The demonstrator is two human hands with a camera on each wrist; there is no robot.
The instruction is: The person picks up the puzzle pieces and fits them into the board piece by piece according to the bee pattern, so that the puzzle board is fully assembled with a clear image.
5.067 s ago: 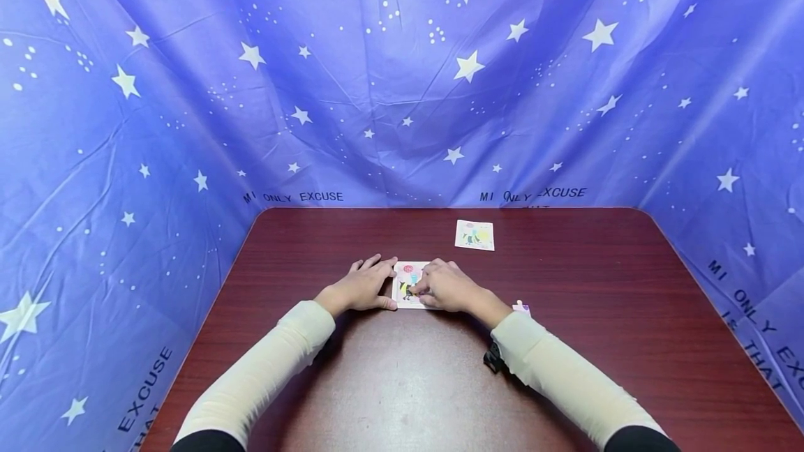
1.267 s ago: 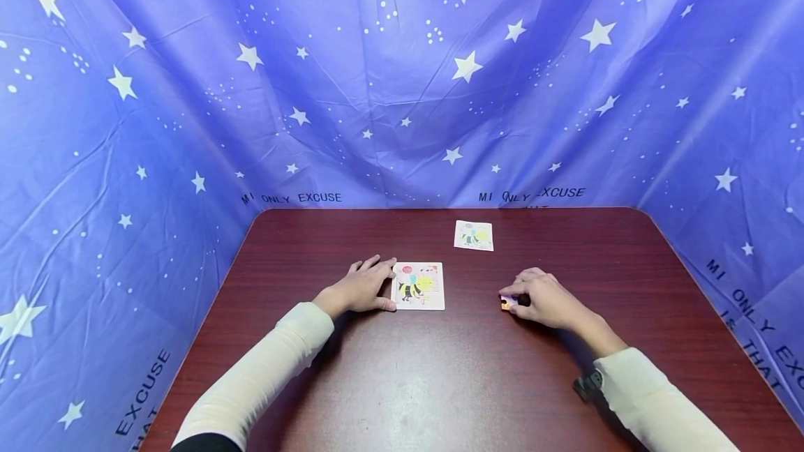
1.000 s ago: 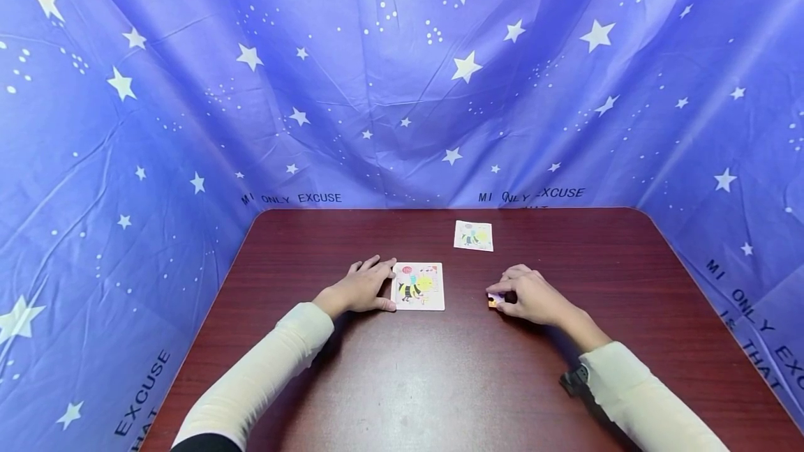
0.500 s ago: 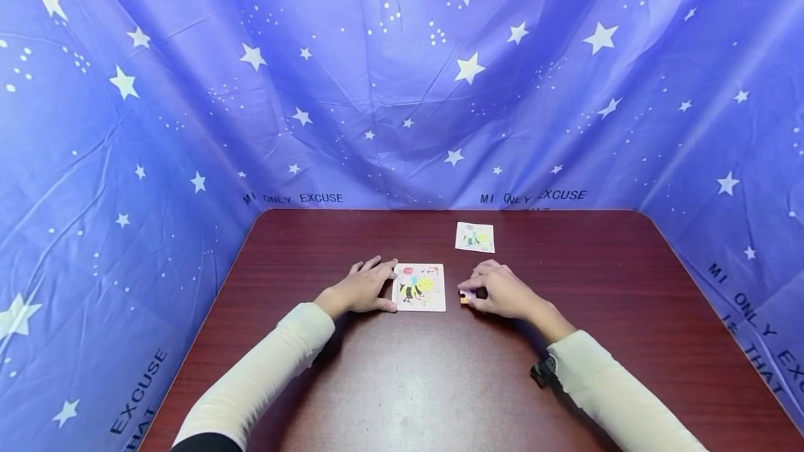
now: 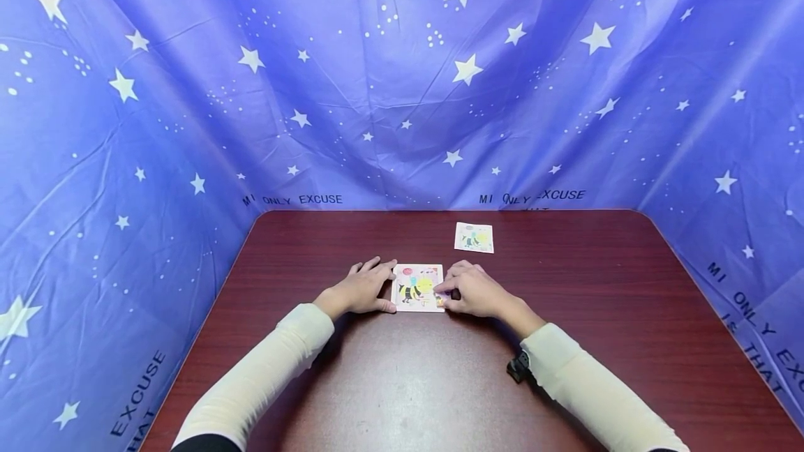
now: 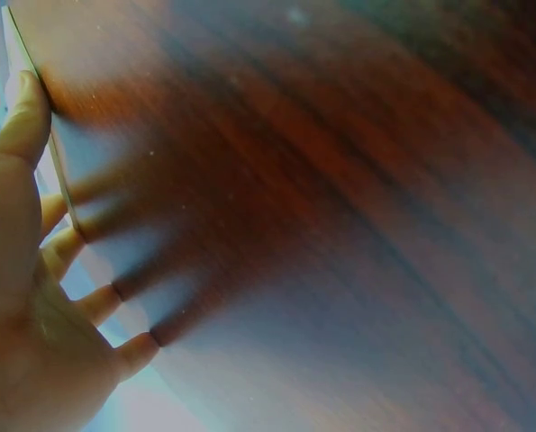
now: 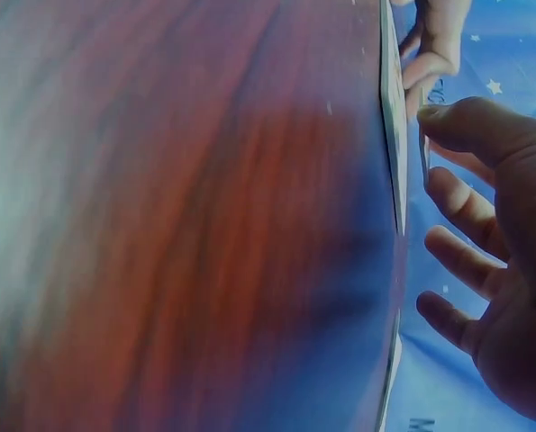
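A square bee jigsaw puzzle (image 5: 411,290) in a white-edged tray lies flat on the table. Along its left edge my left hand (image 5: 361,289) rests with fingers spread, thumb and forefinger touching the tray's side. In the left wrist view that edge runs past the thumb (image 6: 26,121). My right hand (image 5: 479,291) pinches a small purple and orange puzzle piece (image 5: 442,298) over the puzzle's right side. Seen from the right wrist, the piece (image 7: 424,155) is held edge-on between thumb and forefinger, a little above the tray (image 7: 392,117). The slot beneath it is hidden.
A square card (image 5: 474,237) with a paler bee picture lies farther back, right of the puzzle. The dark red wooden table (image 5: 352,382) ends at a blue star-patterned curtain (image 5: 402,89) on the far side and both flanks.
My right hand left the puzzle, took up the loose piece on the right, and has carried it leftward to the puzzle's right side. My left hand has stayed put.
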